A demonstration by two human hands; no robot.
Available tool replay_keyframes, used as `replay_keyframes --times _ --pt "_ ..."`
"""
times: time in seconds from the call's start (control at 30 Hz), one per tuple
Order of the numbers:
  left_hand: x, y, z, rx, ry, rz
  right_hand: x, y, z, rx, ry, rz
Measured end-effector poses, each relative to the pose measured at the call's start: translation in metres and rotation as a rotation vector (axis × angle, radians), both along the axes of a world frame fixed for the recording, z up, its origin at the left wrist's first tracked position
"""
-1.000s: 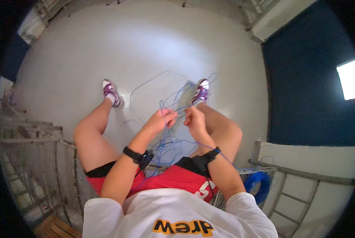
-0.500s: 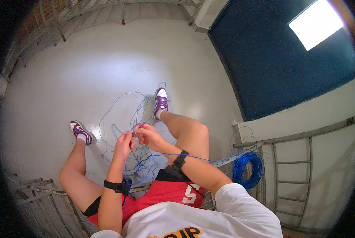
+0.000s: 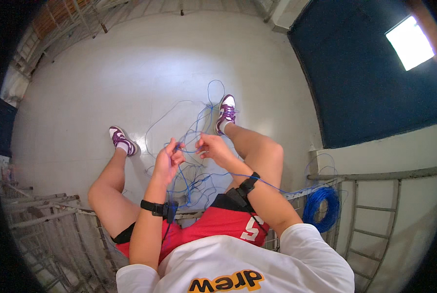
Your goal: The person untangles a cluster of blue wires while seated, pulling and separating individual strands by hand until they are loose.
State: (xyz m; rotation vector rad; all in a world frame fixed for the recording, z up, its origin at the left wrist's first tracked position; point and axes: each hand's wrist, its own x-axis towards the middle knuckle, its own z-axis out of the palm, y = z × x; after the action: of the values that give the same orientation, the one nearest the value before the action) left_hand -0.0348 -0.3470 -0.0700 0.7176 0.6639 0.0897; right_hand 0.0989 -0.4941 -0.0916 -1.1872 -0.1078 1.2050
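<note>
Thin blue wire (image 3: 195,185) lies in a loose tangle on the floor between my legs, with loops spreading toward my right shoe. In the middle of the view, my left hand (image 3: 168,163) is closed on a strand, its fingers curled and slightly blurred. Just to its right, my right hand (image 3: 217,149) pinches the wire between thumb and fingers. A short span of wire runs across the gap between both hands. Another strand passes over my right forearm toward a thick blue wire coil (image 3: 332,210) hanging at the right. Exact fingertip contact is hard to make out.
My shoes (image 3: 226,111) stand on the pale tiled floor (image 3: 116,83), the right one beside the wire loops. Metal rails (image 3: 374,174) and a ladder-like frame stand at the right; more metal racks (image 3: 57,219) are at the lower left. A dark blue panel (image 3: 360,83) covers the right wall.
My hands, close together before, have drawn apart with wire between them. The wire loop beside my right shoe stands out larger. The whole view has shifted, moving the scene rightward.
</note>
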Motion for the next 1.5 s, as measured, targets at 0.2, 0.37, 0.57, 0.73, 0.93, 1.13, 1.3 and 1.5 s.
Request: replay_keyframes --times 0.2,0.37,0.57,0.73,0.93,1.13,1.3,1.5 --pt "-0.006 0.004 0.005 0.063 -0.089 -0.028 0.022 -0.009 -0.003 0.104 0.212 0.112" --pt "0.009 -0.033 0.018 0.235 -0.110 0.019 0.001 -0.005 0.018 0.224 0.266 0.131" --pt "0.009 -0.027 0.003 0.155 -0.219 0.154 -0.006 0.002 0.024 0.253 0.165 0.236" --pt "0.000 -0.001 0.026 -0.087 -0.140 -0.001 0.007 -0.008 0.021 -0.094 -0.143 0.421" --pt "-0.008 0.008 0.027 0.151 -0.178 -0.122 0.013 -0.004 0.013 0.021 0.218 0.031" --pt "0.004 -0.010 0.029 0.088 -0.287 0.004 -0.009 0.001 0.018 0.249 0.294 0.087" --pt "0.008 -0.019 0.019 0.144 -0.243 -0.133 -0.018 0.005 -0.011 0.324 0.322 0.146" --pt "-0.008 -0.007 0.022 0.280 -0.153 -0.325 0.001 0.003 -0.007 0.241 0.327 -0.270"
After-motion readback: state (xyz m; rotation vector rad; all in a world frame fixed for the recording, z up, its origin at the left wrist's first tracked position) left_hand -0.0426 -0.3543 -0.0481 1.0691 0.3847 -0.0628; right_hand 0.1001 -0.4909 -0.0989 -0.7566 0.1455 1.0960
